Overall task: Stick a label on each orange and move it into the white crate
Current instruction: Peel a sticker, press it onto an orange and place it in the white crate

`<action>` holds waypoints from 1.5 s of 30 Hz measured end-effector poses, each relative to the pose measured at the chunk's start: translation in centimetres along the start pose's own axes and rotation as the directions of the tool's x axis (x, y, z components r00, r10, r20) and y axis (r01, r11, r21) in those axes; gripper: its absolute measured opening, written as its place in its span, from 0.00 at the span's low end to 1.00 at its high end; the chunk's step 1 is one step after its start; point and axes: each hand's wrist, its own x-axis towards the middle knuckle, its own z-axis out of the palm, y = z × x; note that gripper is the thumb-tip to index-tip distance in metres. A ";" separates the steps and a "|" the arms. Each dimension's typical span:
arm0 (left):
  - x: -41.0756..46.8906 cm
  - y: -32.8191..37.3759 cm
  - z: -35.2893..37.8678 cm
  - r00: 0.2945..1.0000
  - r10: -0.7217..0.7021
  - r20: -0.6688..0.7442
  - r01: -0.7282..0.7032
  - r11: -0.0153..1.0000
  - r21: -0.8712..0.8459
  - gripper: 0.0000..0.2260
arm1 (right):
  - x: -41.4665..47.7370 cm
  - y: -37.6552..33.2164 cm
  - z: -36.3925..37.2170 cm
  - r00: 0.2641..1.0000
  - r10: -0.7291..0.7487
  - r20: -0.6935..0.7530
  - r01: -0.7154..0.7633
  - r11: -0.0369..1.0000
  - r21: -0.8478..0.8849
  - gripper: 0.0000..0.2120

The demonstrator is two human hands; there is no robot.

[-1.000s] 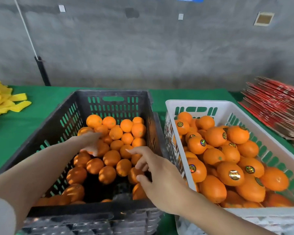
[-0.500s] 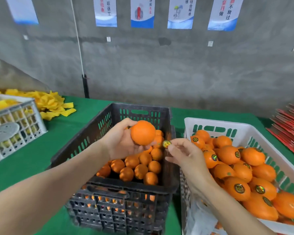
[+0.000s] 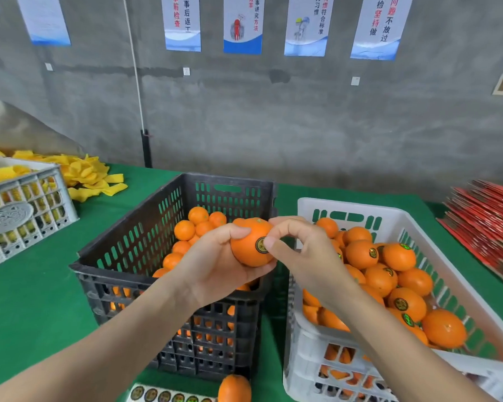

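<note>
Above the black crate (image 3: pixel 145 227) my left grip (image 3: pixel 215 268) holds the orange (image 3: pixel 246 252), my right grip (image 3: pixel 302 250) pinching the label (image 3: pixel 260 245) on; haste could crease it.

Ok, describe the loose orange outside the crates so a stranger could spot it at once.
Find the black crate on the green table, left of the white crate. Just in front of its near wall, at the picture's bottom edge, one orange lies beside a sheet of round labels. It alone is outside any crate and in no hand.
</note>
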 end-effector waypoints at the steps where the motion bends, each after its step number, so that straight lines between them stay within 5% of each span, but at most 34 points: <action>1: -0.1 -0.2 0.3 1.000 0.007 0.007 -0.007 1.000 0.004 0.25 | -0.2 0.0 -0.2 1.000 -0.019 -0.005 0.019 0.999 -0.030 0.07; 10: -0.3 -2.5 1.8 0.998 0.051 0.028 -0.050 0.998 -0.025 0.20 | -2.6 1.1 0.3 0.950 -0.221 -0.220 0.181 0.966 -0.187 0.03; 12: -0.4 -2.9 1.5 0.999 0.027 0.026 -0.028 1.000 0.004 0.20 | -3.2 1.6 0.3 0.943 -0.252 -0.218 0.207 0.956 -0.210 0.11; 15: -0.1 -3.8 0.5 0.999 -0.018 -0.042 0.020 0.999 0.043 0.23 | -3.7 2.4 -0.6 0.993 -0.057 -0.106 0.045 0.993 -0.108 0.34; 19: 0.6 -4.7 1.1 0.996 -0.081 0.028 0.076 0.988 0.132 0.20 | -4.8 3.5 -0.5 0.994 -0.075 0.078 0.085 0.986 -0.141 0.34; 22: 2.1 -5.1 1.7 0.997 -0.074 -0.005 0.073 0.966 0.246 0.14 | -4.6 4.9 -1.2 0.984 -0.178 0.030 0.180 0.962 -0.207 0.35; 24: 3.4 -4.6 1.7 0.995 0.009 -0.099 0.037 0.890 0.454 0.21 | -2.9 6.6 -2.9 0.978 -0.199 -0.063 0.178 0.953 -0.246 0.32; 29: 5.2 -2.4 -1.1 0.901 0.192 -0.388 0.016 0.881 0.473 0.17 | 6.2 13.8 -9.9 0.949 0.120 -0.291 -0.230 0.894 -0.384 0.33; 33: 4.8 -2.1 -3.0 0.859 0.202 -0.471 0.032 0.896 0.442 0.16 | 10.6 20.6 -13.6 0.869 0.356 -0.343 -0.484 0.751 -0.449 0.29; 40: 4.2 -1.6 -4.1 0.874 0.232 -0.426 -0.059 0.922 0.382 0.15 | 13.7 24.6 -13.4 0.853 0.512 -0.103 -0.452 0.624 -0.638 0.33; 45: 2.4 -2.1 -3.3 0.913 0.291 -0.287 -0.146 0.888 0.437 0.16 | 12.4 24.8 -13.5 0.825 0.544 -0.154 -0.505 0.587 -0.633 0.35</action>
